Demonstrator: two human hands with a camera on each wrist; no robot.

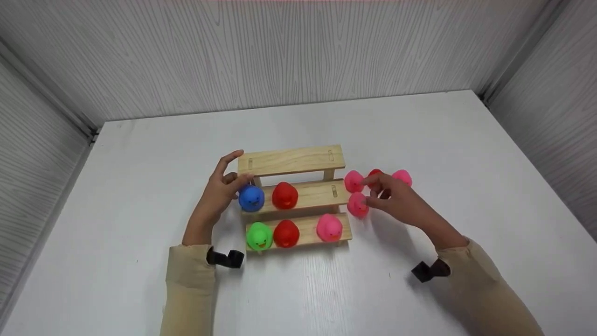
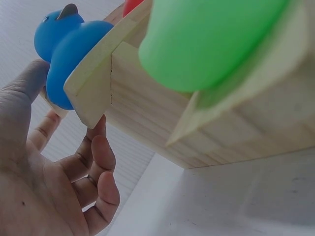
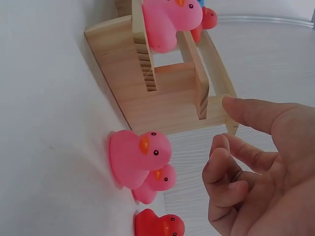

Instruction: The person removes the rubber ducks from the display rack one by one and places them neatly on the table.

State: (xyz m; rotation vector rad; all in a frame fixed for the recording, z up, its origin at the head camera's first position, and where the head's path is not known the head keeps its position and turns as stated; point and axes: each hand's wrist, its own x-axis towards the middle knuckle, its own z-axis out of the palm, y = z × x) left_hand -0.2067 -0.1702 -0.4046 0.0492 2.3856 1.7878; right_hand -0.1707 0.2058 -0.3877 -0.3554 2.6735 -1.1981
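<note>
A three-step wooden rack [image 1: 291,161] stands on the table. My left hand [image 1: 219,191] grips the left end of its top board between thumb and index finger, with the other fingers loosely curled. Right beside the thumb, a blue rubber duck [image 2: 74,59] and a red duck [image 1: 285,195] sit on the middle step. On the lowest step are a green duck [image 1: 259,236], another red duck [image 1: 286,234] and a pink duck [image 1: 329,227]. My right hand [image 3: 266,157] hovers right of the rack, thumb and index finger apart, holding nothing. Near its fingertips stand two pink ducks [image 1: 358,205].
Partly behind the right hand, a red duck [image 1: 374,172] and another pink duck [image 1: 402,177] stand on the white table [image 1: 163,149]. Grey wood-grain panels [image 1: 298,56] rise behind the table and on both sides.
</note>
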